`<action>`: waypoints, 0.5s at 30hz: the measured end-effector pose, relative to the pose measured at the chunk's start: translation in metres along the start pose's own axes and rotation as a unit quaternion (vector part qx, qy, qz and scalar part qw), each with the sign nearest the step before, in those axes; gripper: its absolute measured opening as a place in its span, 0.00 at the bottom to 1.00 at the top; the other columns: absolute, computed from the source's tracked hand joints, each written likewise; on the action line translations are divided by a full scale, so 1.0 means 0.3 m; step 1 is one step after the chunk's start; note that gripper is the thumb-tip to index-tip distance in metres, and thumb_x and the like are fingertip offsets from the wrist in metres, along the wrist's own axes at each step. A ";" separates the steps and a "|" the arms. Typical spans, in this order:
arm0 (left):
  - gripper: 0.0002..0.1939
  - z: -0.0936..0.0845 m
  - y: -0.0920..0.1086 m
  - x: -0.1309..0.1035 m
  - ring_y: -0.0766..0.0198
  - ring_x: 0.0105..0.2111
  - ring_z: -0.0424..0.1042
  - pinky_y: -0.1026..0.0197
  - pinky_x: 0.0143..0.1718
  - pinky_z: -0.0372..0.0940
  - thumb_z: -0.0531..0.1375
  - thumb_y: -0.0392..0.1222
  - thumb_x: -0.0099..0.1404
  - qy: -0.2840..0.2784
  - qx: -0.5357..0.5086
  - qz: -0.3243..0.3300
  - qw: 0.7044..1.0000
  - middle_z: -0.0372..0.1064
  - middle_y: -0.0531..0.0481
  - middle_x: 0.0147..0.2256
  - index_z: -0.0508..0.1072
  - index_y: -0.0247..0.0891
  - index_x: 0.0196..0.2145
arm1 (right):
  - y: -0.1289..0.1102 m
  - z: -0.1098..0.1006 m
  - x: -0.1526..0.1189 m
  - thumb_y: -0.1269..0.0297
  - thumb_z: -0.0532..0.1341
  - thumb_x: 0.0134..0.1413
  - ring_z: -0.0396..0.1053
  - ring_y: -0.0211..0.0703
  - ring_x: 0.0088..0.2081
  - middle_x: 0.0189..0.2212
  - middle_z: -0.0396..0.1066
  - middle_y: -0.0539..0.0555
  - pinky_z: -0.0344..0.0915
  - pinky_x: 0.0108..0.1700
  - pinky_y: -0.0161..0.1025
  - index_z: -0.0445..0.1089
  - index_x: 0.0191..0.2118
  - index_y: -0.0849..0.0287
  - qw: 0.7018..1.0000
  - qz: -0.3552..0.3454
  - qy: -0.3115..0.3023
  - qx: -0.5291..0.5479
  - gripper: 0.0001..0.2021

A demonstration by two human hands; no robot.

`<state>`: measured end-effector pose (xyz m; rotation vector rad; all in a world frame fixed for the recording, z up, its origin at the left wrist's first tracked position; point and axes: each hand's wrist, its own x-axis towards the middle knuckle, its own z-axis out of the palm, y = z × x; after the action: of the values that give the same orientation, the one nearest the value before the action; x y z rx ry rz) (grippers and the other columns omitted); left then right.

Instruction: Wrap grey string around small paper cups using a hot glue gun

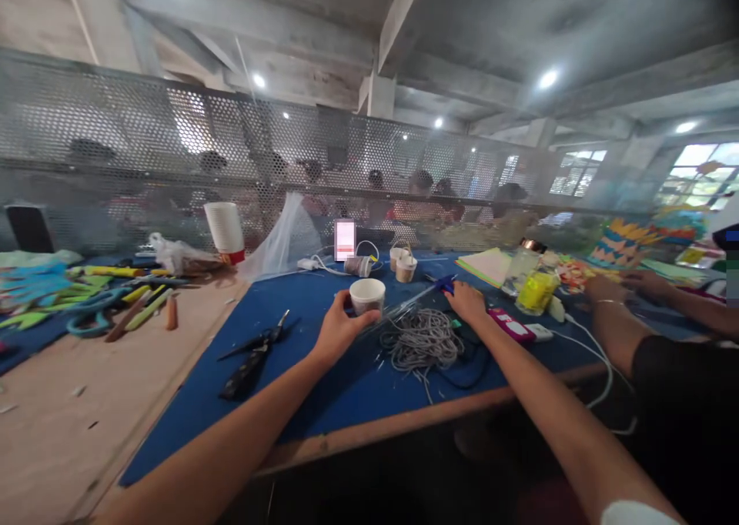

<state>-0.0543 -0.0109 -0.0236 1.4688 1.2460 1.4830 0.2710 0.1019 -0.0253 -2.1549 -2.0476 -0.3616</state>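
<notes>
A white paper cup [367,297] is upright in my left hand [340,326], with the thumb and fingers closed around its side. Farther right, my right hand [466,303] has its fingers bent at a blue item [443,282], whose kind I cannot make out. A clear plastic strip [407,302] stretches between the blue item and the cup. Just in front of the strip lies a tangled coil of grey cord [424,342]. Two small cord-wrapped cups [406,269] stand behind, and a grey cord-wrapped cup [358,265] lies on its side.
Black-handled pliers [254,356] lie on the blue mat [312,402]. At left are blue scissors [98,309], several tools and stacked paper cups [225,231]. A pink power bank [511,326], a cable and a yellow jar [536,290] sit right, near another person's arms [617,321].
</notes>
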 end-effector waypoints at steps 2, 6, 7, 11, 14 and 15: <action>0.33 -0.008 0.004 0.015 0.47 0.49 0.76 0.48 0.52 0.68 0.75 0.51 0.47 0.004 0.003 0.008 1.000 0.78 0.40 0.48 0.72 0.37 0.48 | -0.008 -0.015 -0.010 0.62 0.51 0.75 0.71 0.56 0.58 0.56 0.70 0.74 0.64 0.58 0.46 0.65 0.59 0.71 1.000 -0.004 0.001 0.003 0.18; 0.30 -0.063 0.026 0.050 0.48 0.46 0.77 0.48 0.51 0.69 0.75 0.53 0.48 -0.025 0.004 0.009 1.000 0.79 0.42 0.43 0.74 0.37 0.45 | -0.016 -0.043 -0.016 0.64 0.50 0.75 0.75 0.54 0.53 0.55 0.71 0.72 0.67 0.53 0.43 0.65 0.60 0.69 1.000 0.009 0.018 0.018 0.18; 0.31 -0.085 0.031 0.056 0.48 0.46 0.77 0.47 0.51 0.69 0.75 0.53 0.47 -0.030 0.004 0.012 0.999 0.80 0.42 0.43 0.75 0.36 0.45 | -0.016 -0.049 -0.015 0.64 0.48 0.75 0.76 0.54 0.52 0.56 0.70 0.73 0.68 0.53 0.44 0.63 0.62 0.70 0.999 0.015 0.029 0.022 0.19; 0.33 -0.190 0.030 0.058 0.46 0.48 0.77 0.46 0.53 0.68 0.75 0.56 0.48 -0.038 0.001 0.002 0.999 0.79 0.41 0.46 0.75 0.36 0.48 | -0.022 -0.083 -0.011 0.64 0.45 0.75 0.73 0.57 0.55 0.59 0.67 0.75 0.68 0.54 0.47 0.55 0.69 0.70 0.993 0.036 0.094 0.060 0.24; 0.34 -0.260 0.014 0.047 0.47 0.50 0.76 0.47 0.55 0.67 0.76 0.56 0.47 -0.032 0.007 -0.010 0.999 0.79 0.42 0.46 0.75 0.36 0.47 | -0.056 -0.112 -0.017 0.62 0.45 0.75 0.70 0.59 0.60 0.62 0.65 0.74 0.66 0.58 0.47 0.54 0.70 0.69 0.976 0.027 0.162 0.140 0.25; 0.35 -0.278 0.008 0.043 0.47 0.50 0.76 0.48 0.55 0.67 0.76 0.56 0.47 -0.031 0.004 -0.016 0.999 0.79 0.41 0.47 0.75 0.36 0.49 | -0.076 -0.121 -0.019 0.60 0.44 0.75 0.69 0.60 0.60 0.62 0.64 0.74 0.65 0.59 0.47 0.54 0.70 0.69 0.970 0.022 0.175 0.168 0.26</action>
<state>-0.1375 -0.0124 -0.0086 1.4831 1.2340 1.4016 0.2454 0.0879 0.0065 -1.7866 -1.7209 -0.3329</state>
